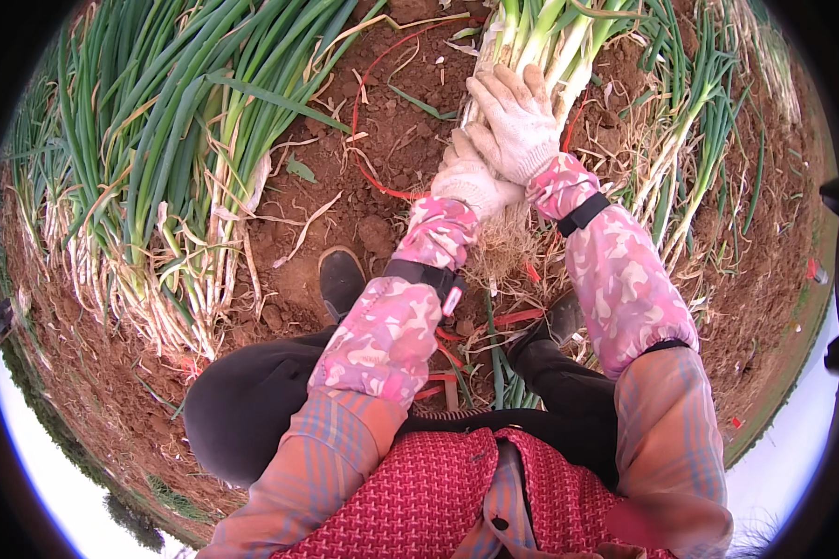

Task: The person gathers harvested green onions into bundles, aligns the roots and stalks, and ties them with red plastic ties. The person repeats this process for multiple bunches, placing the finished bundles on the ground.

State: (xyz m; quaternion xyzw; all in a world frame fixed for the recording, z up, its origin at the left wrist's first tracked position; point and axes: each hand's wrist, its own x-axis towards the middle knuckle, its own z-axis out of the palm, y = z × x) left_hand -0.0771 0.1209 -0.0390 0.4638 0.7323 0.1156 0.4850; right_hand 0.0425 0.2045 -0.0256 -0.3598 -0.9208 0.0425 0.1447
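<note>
Both my hands wear pale knitted work gloves and hold a bundle of green onions (524, 52) in front of me. My left hand (470, 175) grips its lower left side, close to the root end. Across the front of the stalks lies my right hand (514, 119), palm down, higher up and partly over the left hand. The roots (503, 244) hang out below the gloves, between my boots. A flat red plastic strap (355, 126) curves over the soil left of the bundle; red strap also shows just to the bundle's right. The bundle's leaf tops run out of view.
A large pile of green onions (154, 161) stands at the left. More loose onions (685, 140) lie at the right on reddish soil (405, 84). Pieces of red strap (517, 318) and green leaves (500, 370) lie between my legs. My boots (341, 279) flank the roots.
</note>
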